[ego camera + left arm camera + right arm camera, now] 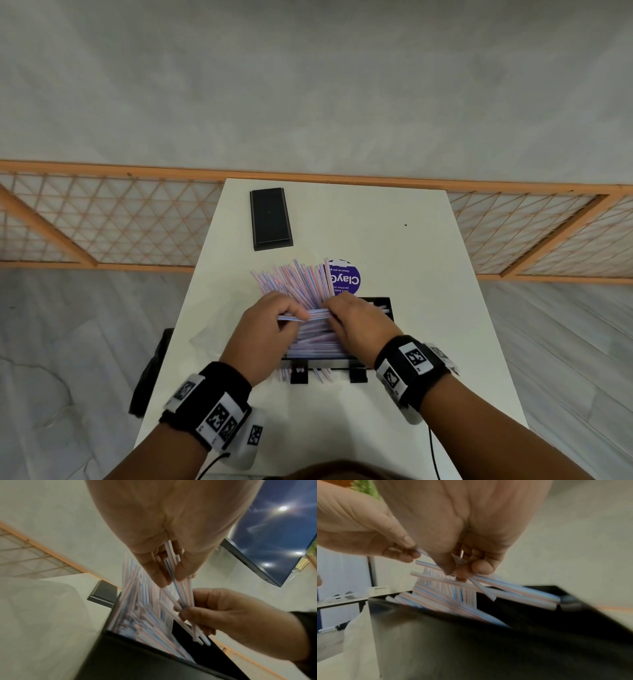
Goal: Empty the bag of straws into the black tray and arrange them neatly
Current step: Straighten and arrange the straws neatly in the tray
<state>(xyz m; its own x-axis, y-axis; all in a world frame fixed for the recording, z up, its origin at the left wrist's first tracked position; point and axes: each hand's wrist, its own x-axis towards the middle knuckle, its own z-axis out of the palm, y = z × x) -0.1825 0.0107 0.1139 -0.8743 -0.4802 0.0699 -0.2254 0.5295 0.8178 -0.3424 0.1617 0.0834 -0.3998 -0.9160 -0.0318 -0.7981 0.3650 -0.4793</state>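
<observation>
Centrally, white rectangular tabletop (pixel 394 246) before orange lattice railing (pixel 102 222), both hands, left hand (pixel 265 329), right hand (pixel 356 322), pinching thin striped plastic straws (pixel 317 314) above black plastic tray (pixel 385 303), lower centre.

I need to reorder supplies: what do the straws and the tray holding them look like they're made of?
Straws: probably thin plastic, white with blue and red stripes, smooth and slightly glossy; paper can't be ruled out. Both hands grip a few. Black tray: likely rigid plastic, with a soft satin sheen.
</observation>
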